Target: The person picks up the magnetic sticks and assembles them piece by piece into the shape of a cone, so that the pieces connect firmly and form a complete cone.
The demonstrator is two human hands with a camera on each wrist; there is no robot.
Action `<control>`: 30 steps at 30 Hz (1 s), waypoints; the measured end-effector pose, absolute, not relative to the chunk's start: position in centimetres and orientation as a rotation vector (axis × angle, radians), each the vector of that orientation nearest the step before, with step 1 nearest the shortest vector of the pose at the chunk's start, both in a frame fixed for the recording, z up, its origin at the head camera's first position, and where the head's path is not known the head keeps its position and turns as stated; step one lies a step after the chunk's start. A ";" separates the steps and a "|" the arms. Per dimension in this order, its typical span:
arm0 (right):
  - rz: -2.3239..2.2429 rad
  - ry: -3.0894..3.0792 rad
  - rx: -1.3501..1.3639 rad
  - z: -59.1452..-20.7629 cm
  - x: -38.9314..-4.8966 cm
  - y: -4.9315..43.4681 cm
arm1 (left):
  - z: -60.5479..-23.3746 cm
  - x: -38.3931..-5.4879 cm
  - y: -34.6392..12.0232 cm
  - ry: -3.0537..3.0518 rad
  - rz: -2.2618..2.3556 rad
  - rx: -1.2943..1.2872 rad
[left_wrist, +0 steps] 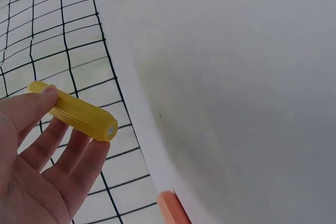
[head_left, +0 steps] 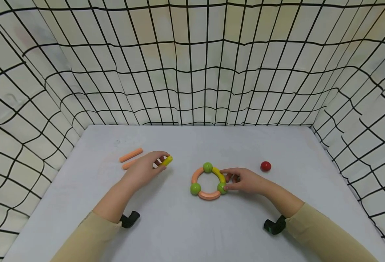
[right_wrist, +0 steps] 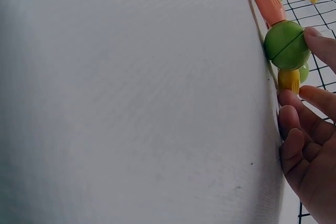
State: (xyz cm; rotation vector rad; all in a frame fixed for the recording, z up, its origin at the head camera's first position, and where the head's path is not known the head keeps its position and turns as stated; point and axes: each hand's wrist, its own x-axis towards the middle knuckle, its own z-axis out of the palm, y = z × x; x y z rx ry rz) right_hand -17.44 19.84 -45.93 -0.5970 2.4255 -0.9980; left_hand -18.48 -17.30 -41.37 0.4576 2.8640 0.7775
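Note:
A yellow ridged stick [left_wrist: 79, 113] with a hole in its end is pinched between the thumb and fingers of my left hand [head_left: 148, 165], raised over the table's left half. In the middle of the table lies a ring of curved orange pieces [head_left: 209, 195], a curved yellow piece [head_left: 219, 175] and green balls [head_left: 195, 189]. My right hand [head_left: 246, 181] grips the ring at its right side. Its thumb is on a green ball [right_wrist: 287, 45], and its forefinger is at the curved yellow piece [right_wrist: 289, 80]. The other fingers curl beside the ring.
Two orange sticks [head_left: 131, 155] lie at the left, one partly hidden behind my left hand. A red ball [head_left: 265, 166] sits beyond my right hand. Black netting [head_left: 205, 80] over white cloth walls surrounds the white table [head_left: 185, 233] at the back and sides.

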 end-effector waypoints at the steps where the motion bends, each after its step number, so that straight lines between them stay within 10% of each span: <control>1: -0.999 2.425 -0.597 -45.9 -17.4 19.8 | -41.3 -18.5 -16.9 2.865 0.778 0.460; 30: -1.000 2.423 -0.583 -46.0 -17.4 19.9 | -41.0 -20.6 -8.7 2.801 0.941 0.603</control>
